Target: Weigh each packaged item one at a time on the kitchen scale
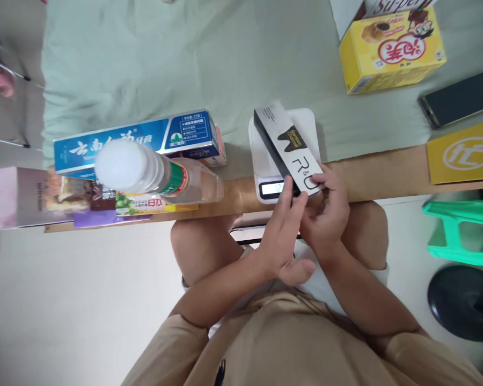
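wooden table, green cloth, scale, yellow box, phone
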Demonstrator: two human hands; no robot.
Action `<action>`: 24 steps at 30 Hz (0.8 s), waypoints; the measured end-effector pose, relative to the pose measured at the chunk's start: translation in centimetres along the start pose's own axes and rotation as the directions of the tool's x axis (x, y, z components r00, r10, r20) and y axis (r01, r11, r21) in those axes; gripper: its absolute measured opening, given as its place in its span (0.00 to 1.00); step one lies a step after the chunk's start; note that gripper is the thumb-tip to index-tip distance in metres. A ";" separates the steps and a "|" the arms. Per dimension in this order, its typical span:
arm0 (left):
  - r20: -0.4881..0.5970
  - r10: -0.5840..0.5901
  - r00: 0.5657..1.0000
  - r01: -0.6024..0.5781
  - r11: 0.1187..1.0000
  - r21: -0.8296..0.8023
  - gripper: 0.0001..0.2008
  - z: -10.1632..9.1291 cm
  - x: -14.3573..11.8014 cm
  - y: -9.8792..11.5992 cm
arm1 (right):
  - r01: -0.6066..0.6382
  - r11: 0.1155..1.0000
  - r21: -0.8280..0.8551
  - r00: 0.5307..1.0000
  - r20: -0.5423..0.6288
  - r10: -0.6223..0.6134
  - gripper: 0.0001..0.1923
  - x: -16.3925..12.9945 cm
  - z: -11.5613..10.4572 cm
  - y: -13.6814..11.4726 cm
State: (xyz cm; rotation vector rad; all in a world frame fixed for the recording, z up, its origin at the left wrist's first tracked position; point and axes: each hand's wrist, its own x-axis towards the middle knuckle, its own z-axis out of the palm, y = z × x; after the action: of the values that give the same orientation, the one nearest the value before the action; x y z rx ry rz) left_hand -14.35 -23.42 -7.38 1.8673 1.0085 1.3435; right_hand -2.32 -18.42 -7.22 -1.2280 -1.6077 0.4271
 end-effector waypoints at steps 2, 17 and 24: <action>0.011 0.004 1.000 -0.004 1.000 -0.009 0.48 0.1 0.1 -0.2 | -0.096 0.995 -0.004 0.995 -0.022 0.096 0.19 0.5 -0.4 0.0; 0.225 -0.105 0.969 0.116 0.993 -0.037 0.15 -2.0 1.2 1.5 | -0.037 0.882 0.470 0.980 -0.155 0.124 0.34 13.2 -1.7 -1.7; 0.279 -0.211 0.937 0.214 0.977 0.019 0.15 -2.7 1.8 1.2 | 0.199 0.826 0.527 0.939 0.139 -0.316 0.30 16.6 6.4 -8.3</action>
State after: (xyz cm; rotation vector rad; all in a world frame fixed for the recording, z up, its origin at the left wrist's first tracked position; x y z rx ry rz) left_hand -16.32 -22.42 -4.72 1.8172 1.0166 0.9272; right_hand -11.26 -5.70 4.72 -0.5635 -1.6752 0.7763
